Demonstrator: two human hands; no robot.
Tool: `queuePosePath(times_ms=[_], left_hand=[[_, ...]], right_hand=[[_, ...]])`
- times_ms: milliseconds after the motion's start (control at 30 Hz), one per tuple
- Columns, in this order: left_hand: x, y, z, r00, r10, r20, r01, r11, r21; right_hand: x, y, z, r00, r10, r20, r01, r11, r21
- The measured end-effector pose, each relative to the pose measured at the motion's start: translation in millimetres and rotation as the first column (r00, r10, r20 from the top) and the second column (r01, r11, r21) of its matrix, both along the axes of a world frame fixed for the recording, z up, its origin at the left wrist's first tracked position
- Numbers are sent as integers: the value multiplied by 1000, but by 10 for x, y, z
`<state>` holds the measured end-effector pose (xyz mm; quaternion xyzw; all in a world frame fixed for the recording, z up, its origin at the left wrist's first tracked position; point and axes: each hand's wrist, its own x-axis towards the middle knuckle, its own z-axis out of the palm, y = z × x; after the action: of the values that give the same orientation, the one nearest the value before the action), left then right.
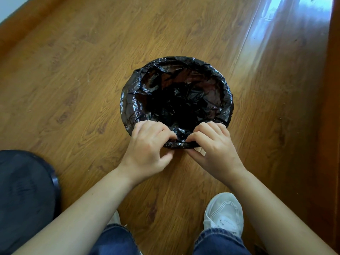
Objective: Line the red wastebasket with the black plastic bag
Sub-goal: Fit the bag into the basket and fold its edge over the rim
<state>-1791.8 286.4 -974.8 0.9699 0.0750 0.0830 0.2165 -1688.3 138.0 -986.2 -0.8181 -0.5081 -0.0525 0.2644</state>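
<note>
Wood floor (73, 80); hands (149, 142) (213, 144) pinch bag (184, 92); white shoe (223, 212) near.

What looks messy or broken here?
Nothing stands out. The bag is crinkly, but it is folded outward all round, and no tear or spill shows. The left hand and right hand pinch it at the near edge.
</note>
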Motion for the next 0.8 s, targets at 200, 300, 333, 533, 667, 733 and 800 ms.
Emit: queuePosePath(times_ms=[200,300,333,533,667,733,800], left_hand=[[25,-110,32,996,-57,62,57,998,10],[18,-117,21,995,-33,91,32,999,8],[10,-116,11,996,-20,92,19,1000,8],[-19,-111,-33,997,50,64,-48,998,-28],[-8,-89,-37,995,77,55,-75,996,-48],[-4,-79,-34,996,78,51,-76,996,-47],[1,-77,-23,996,76,43,-74,996,-42]], right_hand=[[-103,64,-40,987,-127,95,118,989,94],[-108,35,-24,991,-104,80,97,992,86],[-97,8,-13,994,-86,68,81,994,72],[36,-138,51,1000,-5,17,5,1000,-15],[66,-82,-16,999,21,32,-20,1000,-12],[41,-42,-44,1000,-21,21,20,1000,12],[7,-1,-63,998,-54,21,53,998,30]])
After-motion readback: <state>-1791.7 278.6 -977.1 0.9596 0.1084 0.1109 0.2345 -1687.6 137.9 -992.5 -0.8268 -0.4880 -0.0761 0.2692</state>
